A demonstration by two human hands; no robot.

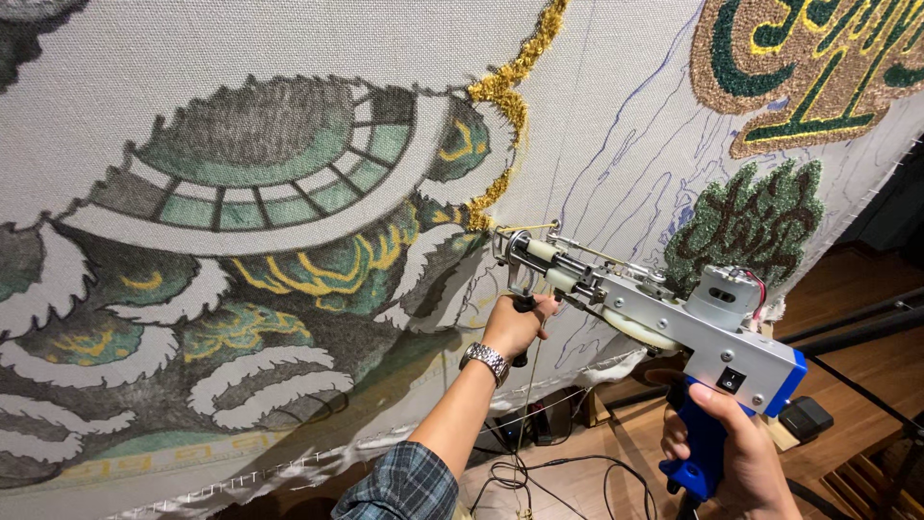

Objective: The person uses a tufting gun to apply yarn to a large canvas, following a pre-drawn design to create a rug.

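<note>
Hands: right hand was wrapped tight round the blue pistol grip of the tufting gun, left hand clenched on the small black front handle under the barrel. Two-handed hold looked like it was for keeping the nose square and pressed into the cloth.
Backing cloth: big grey stretched tufting cloth filled nearly the whole view, tilted in frame, with blue outlines drawn on the bare parts.
Tufted design: large green, grey and white pattern on the left, already filled in with yarn.
Green patch: dark green tufted shape just beyond the gun body.
Gold line: shaggy gold yarn trail ran down to right beside the needle tip, which was touching the cloth there.
Gun yarn: pale strand ran along the top of the barrel.
In the way: black cables looped on the wooden floor below, near the feet.
Wrist: metal watch, plaid sleeve rolled back clear of the gun.
</note>
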